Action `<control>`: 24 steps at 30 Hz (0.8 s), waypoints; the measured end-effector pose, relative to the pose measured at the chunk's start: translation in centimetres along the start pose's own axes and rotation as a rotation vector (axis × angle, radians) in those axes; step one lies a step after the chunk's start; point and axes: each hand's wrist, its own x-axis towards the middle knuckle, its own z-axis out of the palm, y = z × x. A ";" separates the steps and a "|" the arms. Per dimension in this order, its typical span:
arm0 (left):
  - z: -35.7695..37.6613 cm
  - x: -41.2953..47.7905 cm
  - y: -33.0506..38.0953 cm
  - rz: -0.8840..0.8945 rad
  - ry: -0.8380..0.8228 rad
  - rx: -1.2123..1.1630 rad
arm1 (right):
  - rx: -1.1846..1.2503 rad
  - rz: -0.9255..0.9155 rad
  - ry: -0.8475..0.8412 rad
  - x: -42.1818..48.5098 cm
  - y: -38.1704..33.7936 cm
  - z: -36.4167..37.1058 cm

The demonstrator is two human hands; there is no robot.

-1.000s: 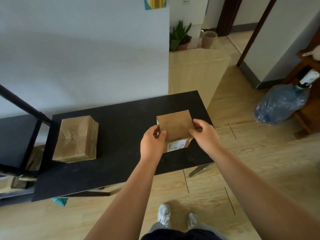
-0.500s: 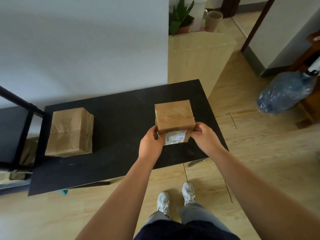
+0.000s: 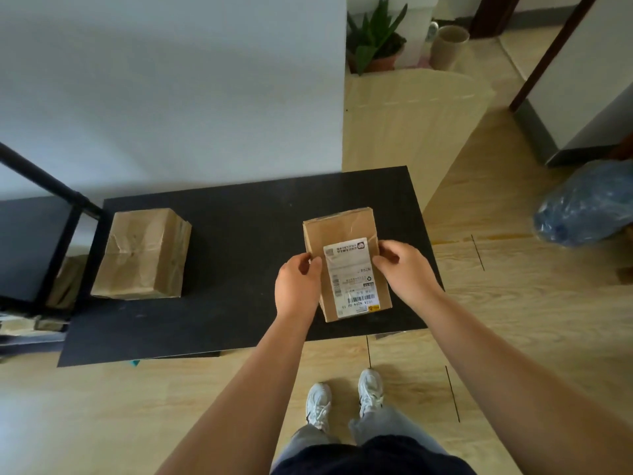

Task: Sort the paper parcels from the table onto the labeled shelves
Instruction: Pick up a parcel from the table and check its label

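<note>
A small brown paper parcel (image 3: 339, 234) with a white shipping label facing up is held over the right part of the black table (image 3: 246, 214). My left hand (image 3: 298, 286) grips its left edge and my right hand (image 3: 404, 269) grips its right edge. A larger wrinkled brown parcel (image 3: 144, 255) lies on the table's left end, untouched. A black metal shelf rack (image 3: 41, 234) stands at the far left, with more brown parcels partly visible on its lower level.
A white wall rises behind the table. A light wooden cabinet (image 3: 411, 125) with a potted plant (image 3: 376, 39) stands behind right. A blue water jug (image 3: 582, 207) lies on the wooden floor at right. My feet in white shoes stand by the table's front edge.
The small parcel has been turned in both hands so its labelled face now points up. The view has tilted further down.
</note>
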 end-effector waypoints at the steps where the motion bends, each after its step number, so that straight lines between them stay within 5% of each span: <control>1: 0.1 0.2 -0.3 -0.019 -0.004 0.010 | -0.018 -0.001 -0.023 0.1 0.1 0.3; 9: 0.3 1.3 -2.1 0.075 -0.026 0.212 | -0.094 0.007 -0.141 0.1 1.3 2.1; 14: -1.0 1.9 -1.4 0.450 -0.044 0.692 | -0.114 -0.019 -0.173 -0.3 2.7 2.5; 18: -2.0 4.1 -0.9 0.589 -0.169 0.958 | -0.139 -0.035 -0.175 -0.2 2.9 2.3; 24: -2.4 4.5 -1.0 0.619 -0.142 1.048 | -0.137 -0.037 0.028 -0.1 2.7 1.8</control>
